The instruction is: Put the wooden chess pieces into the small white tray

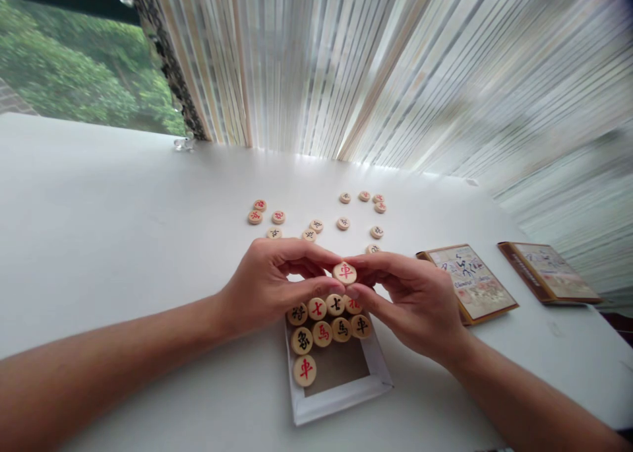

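Observation:
My left hand [271, 287] and my right hand [410, 300] meet above a white cardboard box tray [341, 399]. Between their fingers and thumbs they pinch a round wooden xiangqi piece [345, 273] with a red character. Below my fingers, several similar xiangqi pieces [322, 334] with red or black characters lie packed in the tray, and its brown floor [336, 366] shows near the front. Farther out on the white table [123, 188], several loose xiangqi pieces [316, 226] lie scattered beyond my hands.
To the right of the tray lies a printed Chinese chess box lid [467, 284], with a second printed card or lid [548, 272] farther right. A small glass object [184, 144] stands at the table's back edge, beside a striped curtain [395, 63] and a window [74, 63].

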